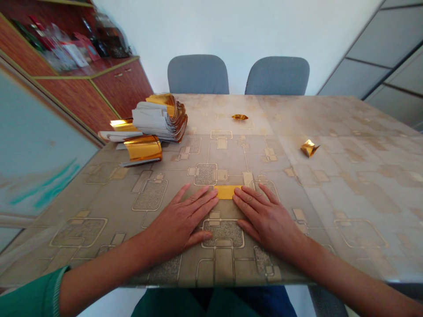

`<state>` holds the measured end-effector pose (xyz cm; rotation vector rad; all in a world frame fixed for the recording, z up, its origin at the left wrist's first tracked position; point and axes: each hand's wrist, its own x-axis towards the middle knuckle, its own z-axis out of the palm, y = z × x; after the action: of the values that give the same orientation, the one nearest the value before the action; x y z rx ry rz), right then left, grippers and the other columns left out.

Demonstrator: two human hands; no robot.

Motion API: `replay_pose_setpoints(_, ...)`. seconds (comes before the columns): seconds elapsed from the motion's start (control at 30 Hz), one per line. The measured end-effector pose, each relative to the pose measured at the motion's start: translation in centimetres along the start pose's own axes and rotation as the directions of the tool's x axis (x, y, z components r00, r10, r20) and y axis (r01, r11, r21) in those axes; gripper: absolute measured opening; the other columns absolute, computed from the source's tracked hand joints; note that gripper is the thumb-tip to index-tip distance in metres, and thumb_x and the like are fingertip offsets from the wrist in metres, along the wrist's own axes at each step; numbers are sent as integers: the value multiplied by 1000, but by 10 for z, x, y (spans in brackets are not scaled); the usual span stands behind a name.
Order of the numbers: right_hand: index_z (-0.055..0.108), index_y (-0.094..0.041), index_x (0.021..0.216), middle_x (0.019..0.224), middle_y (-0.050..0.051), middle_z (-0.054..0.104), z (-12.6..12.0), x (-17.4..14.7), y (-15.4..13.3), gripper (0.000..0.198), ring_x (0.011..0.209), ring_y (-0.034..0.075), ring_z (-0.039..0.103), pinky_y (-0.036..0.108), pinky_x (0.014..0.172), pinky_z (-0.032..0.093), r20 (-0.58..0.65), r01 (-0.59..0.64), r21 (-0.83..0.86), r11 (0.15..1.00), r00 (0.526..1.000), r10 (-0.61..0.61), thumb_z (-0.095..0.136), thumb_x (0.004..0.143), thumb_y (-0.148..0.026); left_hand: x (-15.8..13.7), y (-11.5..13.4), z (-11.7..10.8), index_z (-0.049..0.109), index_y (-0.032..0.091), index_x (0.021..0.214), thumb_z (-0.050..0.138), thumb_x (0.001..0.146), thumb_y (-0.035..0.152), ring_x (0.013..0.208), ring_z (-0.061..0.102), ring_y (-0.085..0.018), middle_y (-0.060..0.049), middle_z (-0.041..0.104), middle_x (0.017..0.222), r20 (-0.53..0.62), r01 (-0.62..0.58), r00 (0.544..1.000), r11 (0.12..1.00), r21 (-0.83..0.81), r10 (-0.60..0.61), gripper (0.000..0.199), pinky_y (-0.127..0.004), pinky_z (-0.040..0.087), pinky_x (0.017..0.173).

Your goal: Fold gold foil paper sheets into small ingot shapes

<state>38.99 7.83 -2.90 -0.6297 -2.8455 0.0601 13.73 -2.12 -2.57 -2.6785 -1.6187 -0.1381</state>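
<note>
A narrow strip of folded gold paper (225, 192) lies flat on the patterned tablecloth (185, 229) in front of me. My left hand (188, 215) rests palm down with its fingers stretched, its fingertips on the strip's left end. On the right end press the fingertips of my right hand (261, 213), which also lies flat with its fingers out. Both thumbs point inward below the strip, apart from each other. The strip's two ends are partly covered by my fingers.
At the back left stands a thick stack of gold-and-white paper sheets (155, 119), with a curled gold sheet (143, 149) before it. Two folded gold pieces lie farther off, one (239, 117) at the back, one (309, 149) to the right. Two grey chairs (198, 75) stand behind the table.
</note>
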Motion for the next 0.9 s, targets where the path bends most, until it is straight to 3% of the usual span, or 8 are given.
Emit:
replay_pose_setpoints(0.13, 56, -16, 133, 140, 10, 58, -2, 5, 0, 41, 131, 26, 50, 53, 117, 27, 0, 8, 25, 1000, 1000, -8, 49, 98, -36, 13, 2, -4, 53, 17, 134, 42, 101, 48, 140, 39, -27, -9, 56, 141, -99, 8, 995, 1000, 8, -7, 46, -51, 10, 122)
replay_pose_setpoints(0.23, 58, -16, 131, 137, 10, 60, -2, 6, 1, 40, 129, 26, 51, 53, 118, 26, -4, 16, 20, 1000, 1000, -16, 49, 98, -37, 32, 6, -3, 59, 17, 126, 45, 102, 31, 125, 53, -25, -9, 66, 121, -139, 7, 990, 999, 42, -2, 31, -50, 24, 117)
replay_pose_setpoints(0.3, 56, -16, 134, 138, 9, 59, -1, 4, 4, 42, 130, 26, 50, 53, 118, 26, -8, 26, 13, 1000, 1000, -26, 49, 99, -39, 39, 7, -3, 62, 18, 119, 48, 100, 30, 115, 58, -24, -7, 67, 113, -133, -18, 991, 999, 50, 24, 26, -48, 30, 114)
replay_pose_setpoints(0.47, 51, -21, 140, 146, 5, 52, 1, -7, 12, 44, 137, 26, 44, 55, 118, 24, -13, 36, -26, 999, 999, -36, 47, 100, -39, 33, 2, -3, 60, 23, 124, 55, 97, 40, 119, 56, -26, -6, 64, 124, -118, -11, 993, 999, 32, 14, 32, -55, 23, 116)
replay_pose_setpoints(0.7, 52, -21, 139, 143, 6, 55, -6, -22, 20, 43, 134, 26, 47, 55, 118, 24, -35, 17, -41, 999, 999, -19, 48, 98, -33, 22, 2, 1, 56, 27, 133, 50, 97, 50, 126, 51, -25, -5, 61, 133, -125, 33, 991, 998, -55, -40, 43, -54, 12, 120)
replay_pose_setpoints(0.9, 66, -17, 119, 124, 7, 68, -17, 2, 17, 30, 116, 25, 57, 47, 112, 34, -121, -2, -58, 998, 993, -5, 45, 100, -27, 25, 4, -3, 55, 23, 133, 53, 94, 55, 126, 50, -29, -9, 59, 133, -84, 13, 996, 995, -95, -21, 51, -58, 12, 119)
